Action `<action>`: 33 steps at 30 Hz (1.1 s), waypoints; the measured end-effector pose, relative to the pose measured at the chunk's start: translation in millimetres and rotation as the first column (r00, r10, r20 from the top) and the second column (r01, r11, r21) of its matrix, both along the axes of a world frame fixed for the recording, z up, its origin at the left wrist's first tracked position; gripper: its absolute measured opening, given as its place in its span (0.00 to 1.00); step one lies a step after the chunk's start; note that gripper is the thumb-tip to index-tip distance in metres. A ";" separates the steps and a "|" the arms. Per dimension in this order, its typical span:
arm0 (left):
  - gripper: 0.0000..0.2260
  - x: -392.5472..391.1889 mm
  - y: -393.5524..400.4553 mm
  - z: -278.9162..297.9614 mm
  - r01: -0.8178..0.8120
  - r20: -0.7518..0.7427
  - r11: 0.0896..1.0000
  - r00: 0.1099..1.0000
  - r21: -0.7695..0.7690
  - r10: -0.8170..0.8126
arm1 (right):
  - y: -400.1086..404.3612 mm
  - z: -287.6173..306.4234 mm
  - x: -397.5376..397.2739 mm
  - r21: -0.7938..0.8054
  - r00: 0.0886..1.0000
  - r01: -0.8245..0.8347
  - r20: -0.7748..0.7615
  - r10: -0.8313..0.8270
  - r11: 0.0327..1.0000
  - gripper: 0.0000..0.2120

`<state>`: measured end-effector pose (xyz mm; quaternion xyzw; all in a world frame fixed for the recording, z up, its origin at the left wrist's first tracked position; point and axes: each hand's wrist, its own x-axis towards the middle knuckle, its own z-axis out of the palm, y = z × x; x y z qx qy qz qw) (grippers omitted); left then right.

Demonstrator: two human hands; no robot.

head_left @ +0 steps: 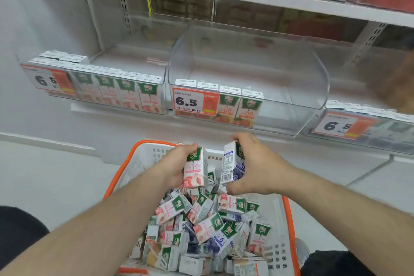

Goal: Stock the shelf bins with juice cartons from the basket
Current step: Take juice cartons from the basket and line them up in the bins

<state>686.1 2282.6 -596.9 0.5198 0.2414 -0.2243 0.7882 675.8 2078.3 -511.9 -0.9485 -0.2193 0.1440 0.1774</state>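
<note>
Hands (215, 163) hide cartons' far sides; right bin (363, 127) blurred.

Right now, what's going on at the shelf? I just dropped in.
A person is restocking juice cartons. The left hand holds a pink peach carton and the right hand holds a blue-purple carton, both just above the white basket, which is still piled with mixed cartons. On the shelf, the left bin has a full front row, while the middle bin holds only about four cartons at its left.
</note>
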 end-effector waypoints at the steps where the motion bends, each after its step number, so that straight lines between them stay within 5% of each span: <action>1: 0.06 -1.8 -7.5 7.0 0.007 -0.005 1.000 1.000 -0.004 -0.007 | -4.1 7.4 -3.3 0.013 1.000 0.013 0.014 -0.013 1.000 0.55; 6: 0.08 -21.9 -39.2 35.4 0.197 0.134 0.928 0.959 0.317 -0.249 | -19.4 15.9 -8.5 0.053 0.993 0.026 0.114 -0.032 0.998 0.58; 9: 0.17 -25.1 -49.5 44.8 0.386 0.223 0.826 0.836 0.410 -0.501 | -28.8 11.2 -13.0 0.018 0.983 0.021 0.182 -0.024 1.000 0.58; 11: 0.14 -24.1 -59.7 47.2 0.426 0.263 0.765 0.763 0.483 -0.590 | -34.9 9.2 -16.9 -0.013 0.974 -0.002 0.225 0.005 1.000 0.57; 17: 0.02 -16.1 -99.0 61.4 0.355 0.342 0.762 0.735 0.542 -0.586 | -52.4 19.0 -22.0 -0.047 0.954 -0.083 0.285 0.093 0.995 0.58; 22: 0.12 -14.1 -114.1 68.4 0.188 0.439 0.761 0.721 0.621 -0.536 | -81.6 42.8 -19.1 0.224 0.976 0.041 0.198 -0.087 0.974 0.60; 33: 0.22 -15.8 -136.7 94.3 0.005 0.551 0.668 0.561 0.744 -0.618 | -105.9 67.2 -18.4 0.220 0.943 0.061 0.308 -0.129 0.974 0.41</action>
